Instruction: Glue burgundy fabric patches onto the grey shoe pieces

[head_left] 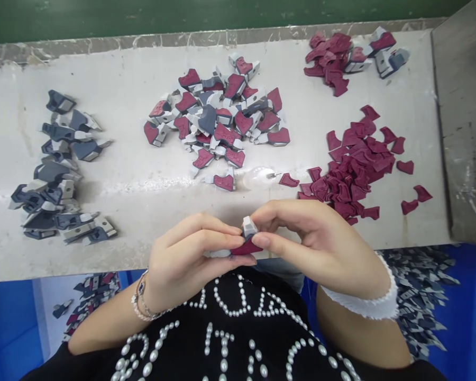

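Both my hands meet low in the middle of the view, pinching one small two-part piece, with a maroon flap (246, 246) against a pale grey block (249, 227). My left hand (186, 259) holds it from the left, its fingers across the maroon side. My right hand (309, 238) grips the grey end between thumb and fingertips. Nearest my right hand lie a loose maroon flap (289, 180) and a translucent squeeze bottle (258, 178) with a thin metal nozzle, on its side. A heap of loose maroon flaps (353, 169) lies to the right.
A white work table (122, 79) carries a heap of joined maroon-and-grey pieces (218, 121), dark grey pieces (55, 169) at left, and more maroon pieces (333, 58) at back right. A metal panel (464, 121) stands at right. Below the table edge, blue bins hold more pieces (416, 296).
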